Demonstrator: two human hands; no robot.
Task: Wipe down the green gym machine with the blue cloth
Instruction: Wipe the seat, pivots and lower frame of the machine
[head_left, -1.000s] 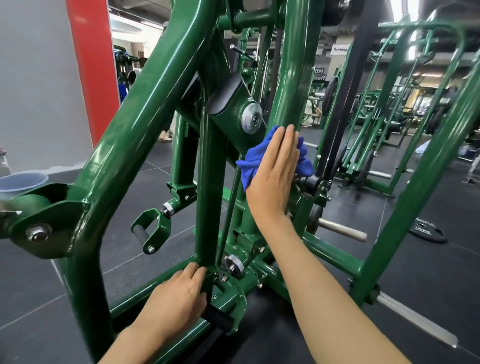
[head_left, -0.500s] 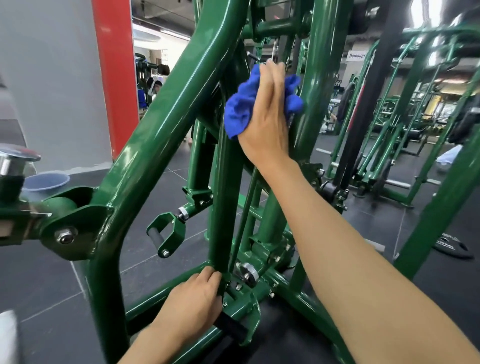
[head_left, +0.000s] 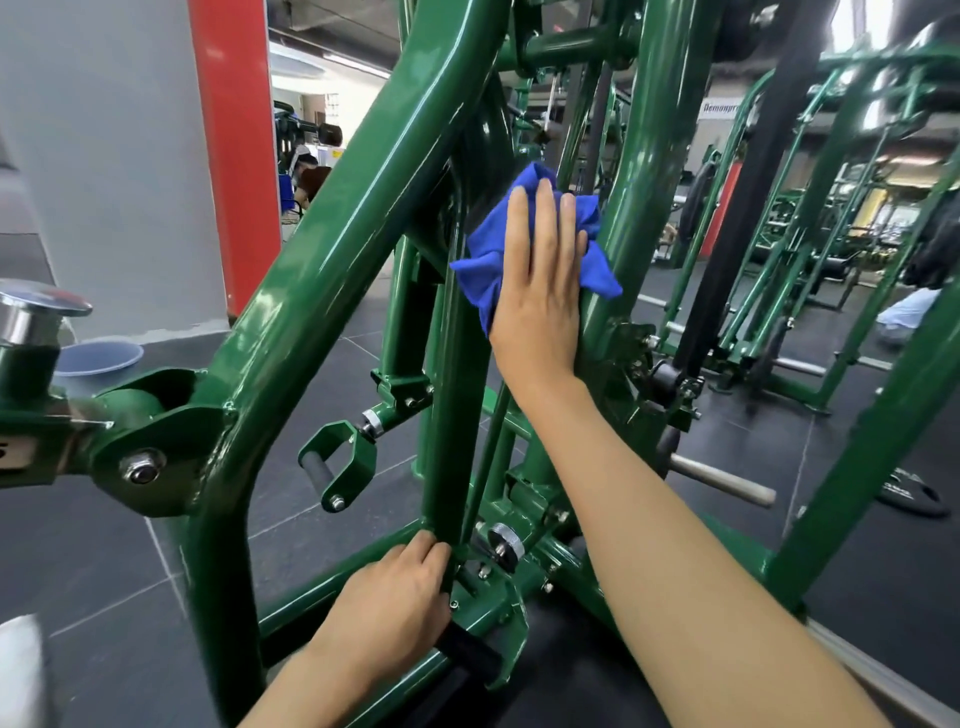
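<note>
The right hand (head_left: 540, 291) lies flat on the blue cloth (head_left: 485, 260), with the fingers straight and close together, and presses it against the green gym machine (head_left: 337, 249) at about the middle height of the frame. The cloth sits in the narrow gap between the upright post (head_left: 447, 415) and the thick tube (head_left: 639, 208) on the right. Its corners stick out on both sides of the hand, and the right corner touches that tube. The left hand (head_left: 389, 608) is low, with its fingers curled around the foot of the upright post, just beside a metal knob (head_left: 506, 538). Between the post and the slanted front tube (head_left: 291, 322) there is a wider opening, and the dark floor (head_left: 104, 545) shows through it.
</note>
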